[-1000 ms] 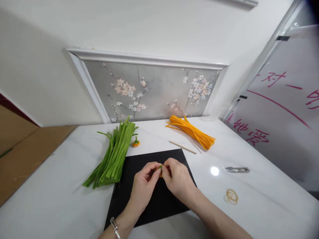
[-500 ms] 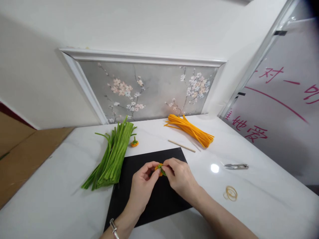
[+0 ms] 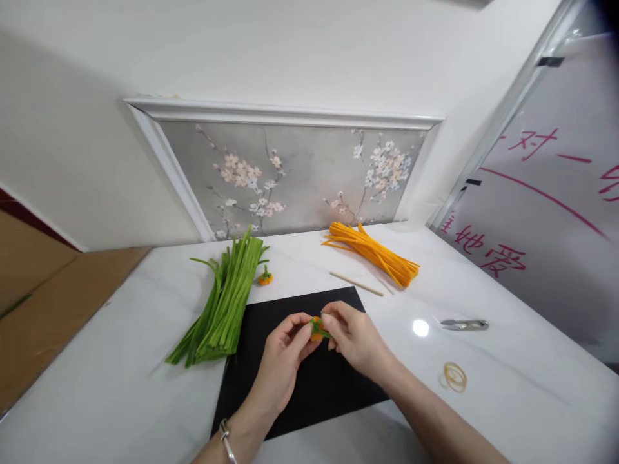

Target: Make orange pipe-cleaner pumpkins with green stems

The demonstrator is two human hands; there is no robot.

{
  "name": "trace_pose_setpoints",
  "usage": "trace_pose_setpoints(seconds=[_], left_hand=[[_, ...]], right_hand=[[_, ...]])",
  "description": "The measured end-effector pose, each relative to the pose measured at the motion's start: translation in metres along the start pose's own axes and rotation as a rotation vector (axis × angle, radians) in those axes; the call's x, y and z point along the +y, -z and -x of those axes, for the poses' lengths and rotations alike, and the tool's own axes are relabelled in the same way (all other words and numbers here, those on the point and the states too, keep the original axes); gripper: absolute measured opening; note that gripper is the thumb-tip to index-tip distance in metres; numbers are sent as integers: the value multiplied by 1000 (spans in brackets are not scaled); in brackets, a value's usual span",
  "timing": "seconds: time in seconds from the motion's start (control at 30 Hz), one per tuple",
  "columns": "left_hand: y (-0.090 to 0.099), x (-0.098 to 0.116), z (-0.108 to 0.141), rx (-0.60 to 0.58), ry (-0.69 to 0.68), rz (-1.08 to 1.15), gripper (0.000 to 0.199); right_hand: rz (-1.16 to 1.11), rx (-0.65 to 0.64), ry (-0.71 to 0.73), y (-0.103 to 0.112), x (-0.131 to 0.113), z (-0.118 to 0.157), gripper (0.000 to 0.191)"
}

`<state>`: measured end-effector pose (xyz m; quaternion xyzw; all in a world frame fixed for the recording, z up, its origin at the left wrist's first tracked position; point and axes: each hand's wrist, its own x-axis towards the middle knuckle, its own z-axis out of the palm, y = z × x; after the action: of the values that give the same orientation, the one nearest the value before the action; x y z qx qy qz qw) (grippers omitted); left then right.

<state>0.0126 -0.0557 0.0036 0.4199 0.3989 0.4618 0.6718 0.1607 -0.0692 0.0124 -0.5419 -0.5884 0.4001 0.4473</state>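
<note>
Above a black mat (image 3: 333, 386), a small orange and green pipe-cleaner piece (image 3: 316, 336) is pinched between my two hands. My left hand (image 3: 285, 351) grips its orange side with thumb and fingers. The fingertips of my right hand (image 3: 355, 335) close on the green part at its right; they partly hide it. A similar small piece, an orange pipe-cleaner round with a green stem (image 3: 265, 277), stands on the table behind the mat. To the left lies a thick bundle of green pipe cleaners (image 3: 227, 303), its lower end by the mat's edge.
A bundle of orange pipe cleaners (image 3: 372, 253) lies at the back right, with a thin wooden stick (image 3: 356, 283) in front. Thread snips (image 3: 465, 325) and rubber bands (image 3: 454, 377) are on the white table (image 3: 512, 399). Cardboard (image 3: 53, 309) borders the left; a whiteboard (image 3: 556, 212) stands right.
The right fingers have shifted slightly and raised, showing more of the green part between the hands. The whole view has moved a little, so the table things appear slightly further right.
</note>
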Motion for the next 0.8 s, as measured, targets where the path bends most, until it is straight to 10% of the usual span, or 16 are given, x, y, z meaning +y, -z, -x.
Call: trace_pose_setpoints(seconds=[0.47, 0.63, 0.8], left_hand=[[4, 11, 1, -175, 160, -16, 11], [5, 9, -1, -103, 122, -7, 14], [4, 9, -1, -19, 15, -21, 12]], right_hand=[[74, -14, 166, 22, 0, -2, 14], [362, 224, 498, 18, 1, 1, 16], [323, 116, 502, 9, -3, 8, 15]])
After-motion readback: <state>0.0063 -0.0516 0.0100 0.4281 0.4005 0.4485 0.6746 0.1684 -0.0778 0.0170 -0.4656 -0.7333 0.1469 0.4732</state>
